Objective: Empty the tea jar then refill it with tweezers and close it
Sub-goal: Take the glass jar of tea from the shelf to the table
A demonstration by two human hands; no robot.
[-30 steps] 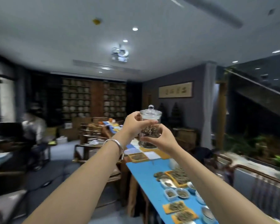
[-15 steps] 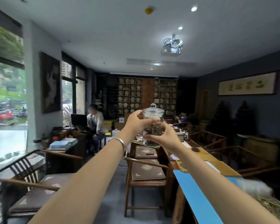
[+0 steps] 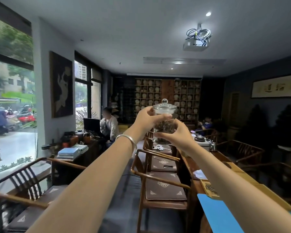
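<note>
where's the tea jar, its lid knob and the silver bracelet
tea jar (image 3: 165,126), head view, on the glass wall where the dark tea shows through
lid knob (image 3: 164,101), head view, on the round glass ball atop the lid
silver bracelet (image 3: 128,138), head view, on the band across the left wrist

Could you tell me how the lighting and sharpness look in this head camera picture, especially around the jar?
In the head view, the tea jar and both hands, left hand and right hand, are sharp; daylight from the window washes out the street, the right side of the room is dim, and the wide lens bows the edges.
</note>
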